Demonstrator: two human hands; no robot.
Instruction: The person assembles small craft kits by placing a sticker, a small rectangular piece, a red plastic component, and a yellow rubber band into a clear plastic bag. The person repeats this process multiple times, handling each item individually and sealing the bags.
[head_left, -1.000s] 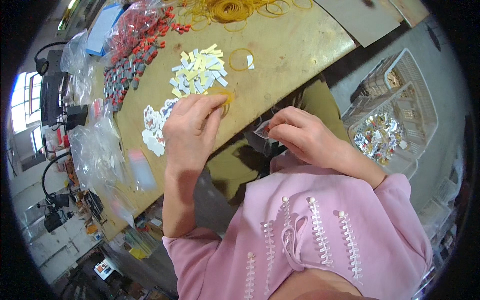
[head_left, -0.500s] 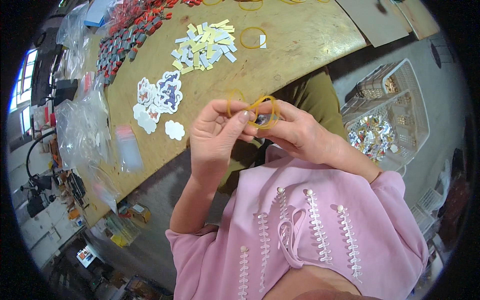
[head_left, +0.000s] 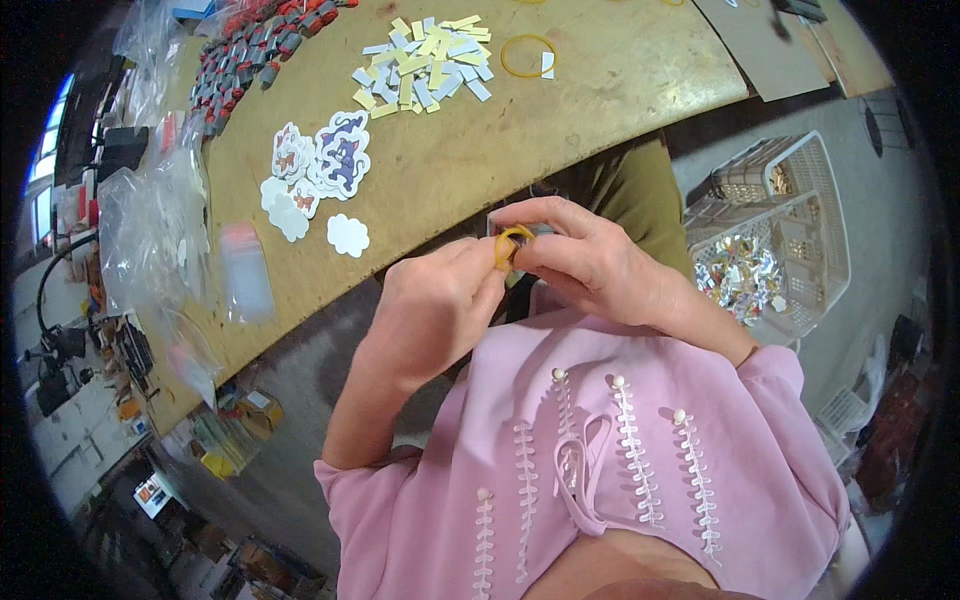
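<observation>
A yellow rubber band (head_left: 503, 252) is looped and twisted between my two hands, just off the near edge of the table. My left hand (head_left: 435, 305) is closed, its back turned up and its fingertips pressed together on the band. With thumb and bent fingers my right hand (head_left: 590, 255) grips the other side of the band and a small stack that is mostly hidden. A clear edge of that stack shows by the right fingertips; its kind cannot be made out. Cloud-shaped cat stickers (head_left: 343, 158) lie on the table beyond my left hand, beside a blank white cut-out (head_left: 348, 235).
On the wooden table (head_left: 590, 120) lie a pile of yellow and white strips (head_left: 425, 65), a loose rubber band (head_left: 504, 57), grey-and-red bundles (head_left: 240, 70), small clear bags (head_left: 245, 285) and crumpled plastic (head_left: 150, 250). A crate (head_left: 825, 240) of shiny packets (head_left: 735, 275) stands on the right.
The band was stretched in wide loops and is now drawn into a small tight one. My left hand has rolled over, back up, its fingers closer together. The view has shifted slightly.
</observation>
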